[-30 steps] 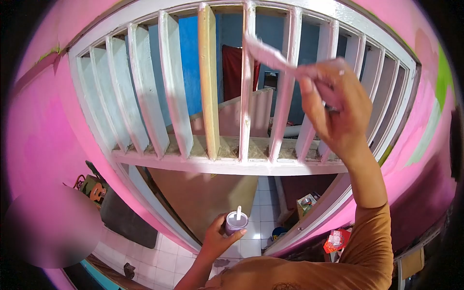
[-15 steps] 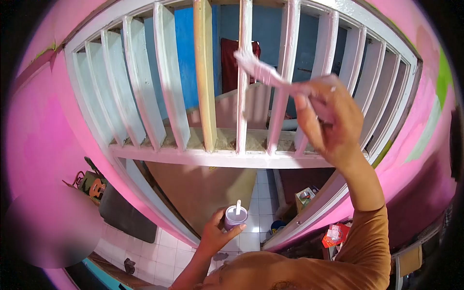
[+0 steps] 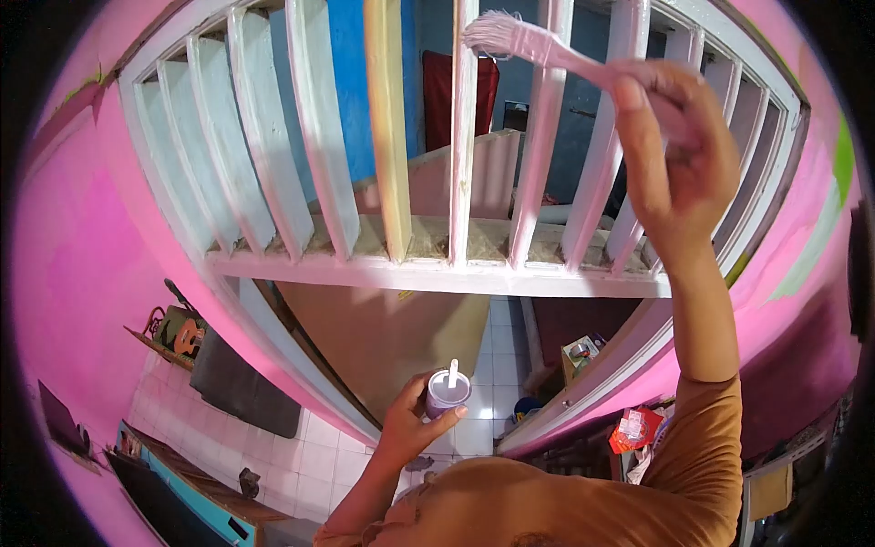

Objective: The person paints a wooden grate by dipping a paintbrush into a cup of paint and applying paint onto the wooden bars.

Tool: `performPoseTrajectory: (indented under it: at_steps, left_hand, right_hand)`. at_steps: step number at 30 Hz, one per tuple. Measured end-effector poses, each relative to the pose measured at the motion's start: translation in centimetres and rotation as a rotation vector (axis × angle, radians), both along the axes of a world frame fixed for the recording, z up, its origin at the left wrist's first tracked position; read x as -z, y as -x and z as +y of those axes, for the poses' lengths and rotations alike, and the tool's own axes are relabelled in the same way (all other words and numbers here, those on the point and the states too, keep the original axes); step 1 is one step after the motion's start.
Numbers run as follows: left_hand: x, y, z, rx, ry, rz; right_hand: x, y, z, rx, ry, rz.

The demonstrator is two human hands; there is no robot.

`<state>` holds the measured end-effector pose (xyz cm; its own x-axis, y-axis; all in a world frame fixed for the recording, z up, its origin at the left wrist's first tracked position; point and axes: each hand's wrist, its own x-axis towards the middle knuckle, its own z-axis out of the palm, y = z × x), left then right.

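My right hand (image 3: 679, 150) is raised at the upper right, closed round the handle of a paintbrush (image 3: 538, 44). The pale, paint-coated bristles point left and meet, or nearly meet, a white upright slat (image 3: 463, 137) of the grille above the doorway. Lower down, my left hand (image 3: 415, 424) is wrapped around a small cup of pale lilac paint (image 3: 448, 392). A white stick (image 3: 452, 372) stands in the paint. Left of the brushed slat is a cream-yellow slat (image 3: 387, 137), its colour unlike the white ones around it.
A white crossbar (image 3: 437, 275) runs under the slats. Pink walls (image 3: 82, 228) flank the doorway. A brown door panel (image 3: 374, 346) stands beneath. Beyond the grille hangs dark red cloth (image 3: 460, 100). A dark grey table (image 3: 241, 383) is at the lower left, a red packet (image 3: 635, 428) at the lower right.
My right hand and the brush have moved up and to the right, with the bristles now higher along the slat. The view has shifted slightly. My left hand still holds the cup.
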<state>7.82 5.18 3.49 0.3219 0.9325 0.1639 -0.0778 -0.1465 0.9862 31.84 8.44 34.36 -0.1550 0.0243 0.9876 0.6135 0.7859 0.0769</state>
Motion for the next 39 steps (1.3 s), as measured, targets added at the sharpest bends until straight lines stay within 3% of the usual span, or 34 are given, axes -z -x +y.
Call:
performPoseTrajectory:
  at_steps: [4, 7, 11, 16, 18, 20, 26, 30, 32, 34, 36, 39]
  left_hand:
    - [0.2, 0.3, -0.2, -0.008, 0.024, -0.037]
    - [0.4, 0.5, -0.3, -0.018, 0.03, -0.033]
    - [0.5, 0.7, -0.2, -0.024, 0.011, -0.03]
    - [0.3, 0.5, -0.2, -0.006, 0.002, 0.004]
    - [0.3, 0.5, -0.5, 0.003, 0.003, 0.009]
    - [-0.1, 0.4, -0.7, 0.005, 0.026, -0.008]
    - [0.4, 0.5, -0.8, -0.004, 0.011, -0.008]
    - [1.0, 0.6, -0.7, -0.01, -0.012, -0.052]
    - [0.9, 1.1, -0.8, -0.05, -0.088, -0.016]
    - [1.2, 1.2, -0.8, -0.075, -0.082, -0.036]
    - [2.3, 1.3, -0.5, -0.08, -0.095, -0.076]
    - [2.3, 1.5, -0.4, -0.09, -0.105, -0.059]
  right_hand:
    - [4.8, -0.2, 0.2, 0.143, -0.143, -0.348]
    - [9.2, -0.4, 0.1, 0.12, -0.042, -0.426]
    - [10.5, -0.6, -1.1, 0.017, 0.107, -0.423]
    - [4.5, -0.3, -0.2, 0.119, -0.029, -0.351]
    - [2.1, 0.6, -0.3, 0.04, 0.047, -0.14]
    - [-0.8, 0.8, 0.0, 0.164, -0.201, -0.138]
    - [-5.3, 2.2, -0.2, 0.174, -0.388, -0.228]
    - [-5.8, 3.9, -0.8, 0.287, -0.228, -0.375]
    - [-5.7, 4.7, -2.1, 0.419, -0.267, -0.49]
    - [-5.8, 5.3, -3.5, 0.41, -0.057, -0.453]
    - [-6.9, 6.0, -3.3, 0.355, -0.234, -0.474]
    - [-8.0, 7.6, -4.2, 0.659, -0.147, -0.323]
